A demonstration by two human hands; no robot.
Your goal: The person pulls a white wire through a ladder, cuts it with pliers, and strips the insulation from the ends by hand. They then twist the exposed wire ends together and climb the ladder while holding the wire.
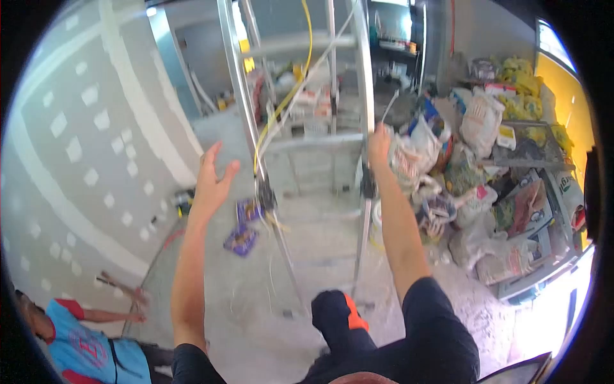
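Note:
An aluminium stepladder [366, 70] stands upright in front of me. My left hand [214, 182] is raised left of its left rail, fingers and thumb apart, holding nothing. Closed into a fist, my right hand [379, 150] is right at the ladder's right rail. A thin white strip [389, 107] sticks up out of this fist. A yellow cable [309, 38] and a pale cable [307, 80] hang across the ladder's upper part.
Filled sacks and bags [481, 121] are heaped on the right beside a grey rack [559, 205]. Purple packets [242, 240] lie on the floor left of the ladder. A person in a blue and red shirt [89, 349] is at the lower left, near the patched wall [83, 160].

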